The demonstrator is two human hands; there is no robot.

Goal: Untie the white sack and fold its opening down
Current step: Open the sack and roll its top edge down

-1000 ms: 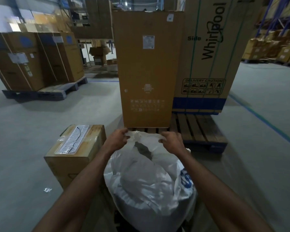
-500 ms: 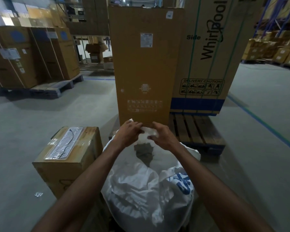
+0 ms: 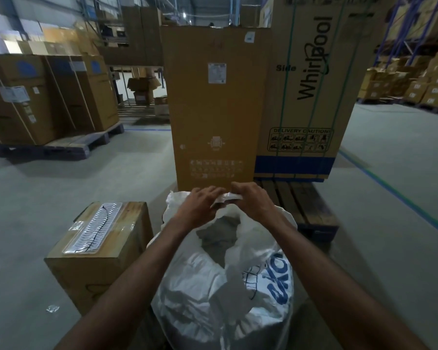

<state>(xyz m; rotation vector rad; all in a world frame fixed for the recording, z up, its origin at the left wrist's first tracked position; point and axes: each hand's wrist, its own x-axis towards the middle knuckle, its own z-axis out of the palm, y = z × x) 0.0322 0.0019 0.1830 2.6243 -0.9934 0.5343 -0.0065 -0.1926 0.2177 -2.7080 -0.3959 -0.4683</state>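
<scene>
A white woven sack [image 3: 220, 286] with blue print stands on the floor right in front of me, its mouth open and grey material showing inside. My left hand [image 3: 200, 205] and my right hand [image 3: 253, 202] are close together at the far edge of the opening. Both pinch the white rim of the sack between fingers and thumb, with a short strip of it stretched between them. No tie is visible on the sack.
A taped cardboard box [image 3: 99, 248] stands just left of the sack. Behind the sack is a tall brown carton [image 3: 215, 104], beside it a big Whirlpool carton [image 3: 311, 84] on a wooden pallet [image 3: 306, 205]. More cartons on a pallet [image 3: 43, 97] are at far left.
Both hands moved from the two sides of the opening to its far edge, came close together, and now hold the rim there. The sack's mouth has opened wider.
</scene>
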